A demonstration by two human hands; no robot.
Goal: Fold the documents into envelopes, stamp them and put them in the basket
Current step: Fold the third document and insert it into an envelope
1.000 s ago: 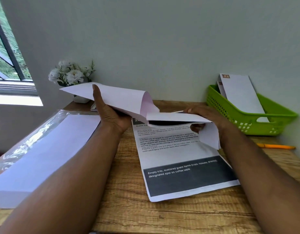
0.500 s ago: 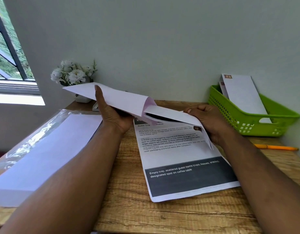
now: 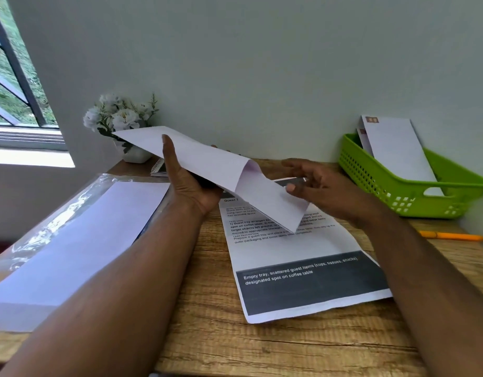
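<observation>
Envelope point(image 3: 207, 161) in left hand point(image 3: 191, 183), flap creased

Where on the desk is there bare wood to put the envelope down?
Bare wood shows along the near edge, below the printed sheet. A smaller patch lies between the sheet and the pen. The left is crowded by the plastic-wrapped paper stack.

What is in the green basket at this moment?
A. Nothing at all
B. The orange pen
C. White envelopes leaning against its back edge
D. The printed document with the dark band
C: white envelopes stand tilted in the green basket; the orange pen and the printed document lie on the table.
</observation>
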